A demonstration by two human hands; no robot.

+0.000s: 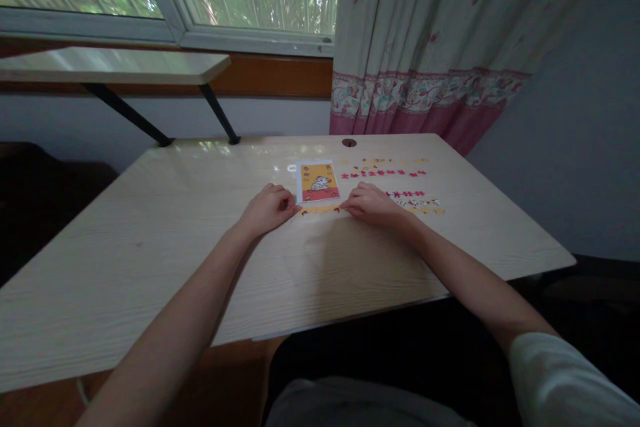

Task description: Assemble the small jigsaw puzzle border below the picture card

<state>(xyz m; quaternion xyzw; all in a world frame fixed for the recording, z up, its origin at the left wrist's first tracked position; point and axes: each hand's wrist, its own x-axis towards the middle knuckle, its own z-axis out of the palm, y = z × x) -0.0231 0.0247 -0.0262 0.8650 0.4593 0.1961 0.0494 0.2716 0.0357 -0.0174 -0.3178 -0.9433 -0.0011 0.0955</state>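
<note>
A short strip of yellow jigsaw pieces (320,209) with small dark red marks lies on the desk, just below a printed picture card (320,181) of a white dog on yellow and red. My left hand (269,209) rests at the strip's left end, fingers curled, with thumb and fingertips against it. At the right end my right hand (373,204) has its fingers pinched on the strip's edge. Red jigsaw pieces (385,173) lie in a row to the right of the card. My right hand partly hides the lower rows of pieces.
White patterned pieces (417,203) and loose yellow pieces (433,211) lie right of my right hand. More yellow pieces (385,161) are at the back. A raised shelf (115,67) on dark legs stands at the back left. A curtain (400,47) hangs behind the desk (165,233).
</note>
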